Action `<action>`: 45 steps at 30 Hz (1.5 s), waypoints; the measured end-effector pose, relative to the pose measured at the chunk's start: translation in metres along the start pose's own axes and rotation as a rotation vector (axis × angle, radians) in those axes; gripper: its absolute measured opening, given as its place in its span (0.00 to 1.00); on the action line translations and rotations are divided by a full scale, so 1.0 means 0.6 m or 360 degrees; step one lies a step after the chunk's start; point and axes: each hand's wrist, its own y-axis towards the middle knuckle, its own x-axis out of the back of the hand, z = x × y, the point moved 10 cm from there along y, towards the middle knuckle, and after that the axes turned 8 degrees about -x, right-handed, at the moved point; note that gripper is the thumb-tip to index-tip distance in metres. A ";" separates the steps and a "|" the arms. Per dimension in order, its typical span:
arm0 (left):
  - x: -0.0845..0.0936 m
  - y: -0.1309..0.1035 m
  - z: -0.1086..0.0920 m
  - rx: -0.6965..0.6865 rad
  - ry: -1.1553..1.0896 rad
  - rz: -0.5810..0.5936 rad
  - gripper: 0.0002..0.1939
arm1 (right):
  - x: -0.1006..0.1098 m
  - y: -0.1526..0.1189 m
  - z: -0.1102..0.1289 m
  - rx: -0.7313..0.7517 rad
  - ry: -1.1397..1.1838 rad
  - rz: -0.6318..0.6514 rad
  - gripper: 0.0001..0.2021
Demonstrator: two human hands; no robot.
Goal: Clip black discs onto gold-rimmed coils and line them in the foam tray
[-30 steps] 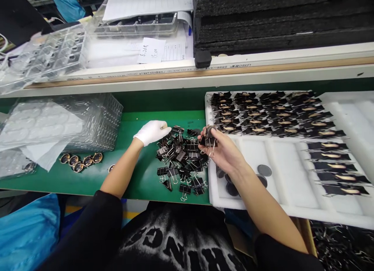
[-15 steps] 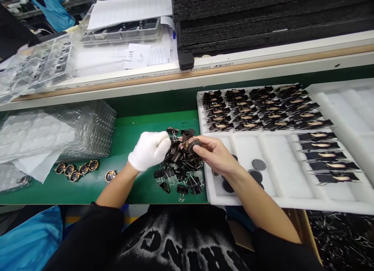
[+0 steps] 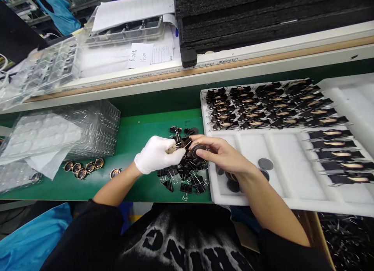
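Observation:
My left hand (image 3: 159, 154), in a white glove, is closed on a black binder clip (image 3: 178, 139) with wire handles. Between the bare thumb and fingers of my right hand (image 3: 220, 154) is a round dark part with a gold-coloured rim (image 3: 198, 150). The clip is right beside this part; my fingers hide whether they touch. Below both hands lies a pile of black binder clips (image 3: 186, 188) on the green table (image 3: 140, 134).
At right, a white foam tray (image 3: 282, 162) carries rows of clipped parts (image 3: 251, 107) and loose dark discs (image 3: 265, 164). Clear plastic trays (image 3: 99, 127) are stacked at left, near several gold-rimmed round pieces (image 3: 82, 173). A shelf edge (image 3: 140, 80) crosses behind, with black foam (image 3: 263, 18) above.
My left hand has moved right, bringing a binder clip up to the round part. My right hand keeps its hold on that part. The whole view has shifted slightly.

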 end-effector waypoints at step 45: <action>-0.149 0.019 -0.143 -0.0245 -0.0188 0.0963 0.15 | 0.096 -0.215 0.019 -0.0164 -0.0628 -0.0522 0.23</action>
